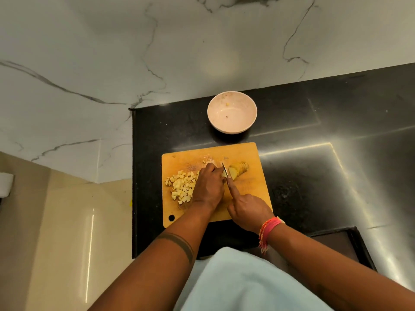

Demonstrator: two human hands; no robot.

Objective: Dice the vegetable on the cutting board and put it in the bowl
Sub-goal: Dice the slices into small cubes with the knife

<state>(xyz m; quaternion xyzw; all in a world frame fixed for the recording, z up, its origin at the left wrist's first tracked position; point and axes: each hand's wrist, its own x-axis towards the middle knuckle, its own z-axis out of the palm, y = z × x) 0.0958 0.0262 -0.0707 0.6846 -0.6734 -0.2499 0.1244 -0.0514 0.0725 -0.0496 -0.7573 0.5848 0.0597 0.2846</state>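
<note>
Black counter point(314, 131), left hand point(210, 187) curled on potato point(233, 172), right hand point(248, 212) gripping knife point(225, 170).

The left hand point(210, 186) covers the near end of the vegetable point(235, 170), hiding its fingers' grip. The knife point(225, 170) handle sits concealed inside the right hand point(248, 212); specks in the bowl point(232, 112) are too small to identify.

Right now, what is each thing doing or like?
Bowl: upright, nearly empty, only tiny scraps inside.
Diced pieces: piled on the board's left part.
Sliced vegetable: not yet diced.
Knife: blade down at the vegetable.
Left hand: steadying the vegetable.
Right hand: grip on the knife.
Cutting board: flat on the counter.
</note>
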